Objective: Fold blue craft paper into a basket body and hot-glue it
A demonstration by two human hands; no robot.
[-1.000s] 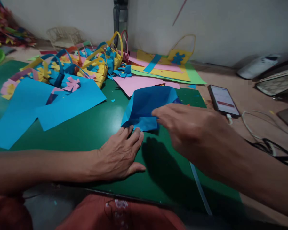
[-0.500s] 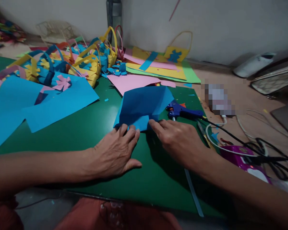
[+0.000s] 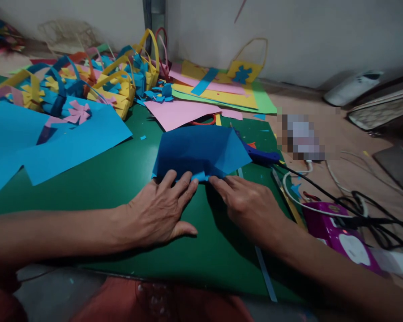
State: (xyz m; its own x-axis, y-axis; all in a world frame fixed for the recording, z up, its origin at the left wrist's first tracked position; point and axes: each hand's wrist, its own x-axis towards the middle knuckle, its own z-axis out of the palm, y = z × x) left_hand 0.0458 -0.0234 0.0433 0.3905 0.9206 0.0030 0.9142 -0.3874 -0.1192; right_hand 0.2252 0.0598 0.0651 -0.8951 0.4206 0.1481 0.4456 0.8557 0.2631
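A piece of blue paper stands partly folded on the green table, with its far part raised and a narrow flap along its near edge. My left hand lies over the left of that near edge, fingers stretched and pressing the paper, thumb spread on the table. At the right of the flap, my right hand has its fingers curled, with the index fingertip on the fold; its other fingertips are hidden. Just behind the paper's right corner lies a blue glue gun, its front part covered.
Small paper baskets crowd the back left, behind a large blue sheet. Pink paper partly covers red-handled scissors. At right are a cutter knife, cables and a purple power strip. A pale strip lies near me.
The raised part of the blue paper has tipped and spread to the right, now covering more of the glue gun. My fingers have shifted slightly along the near fold. The view has moved a little.
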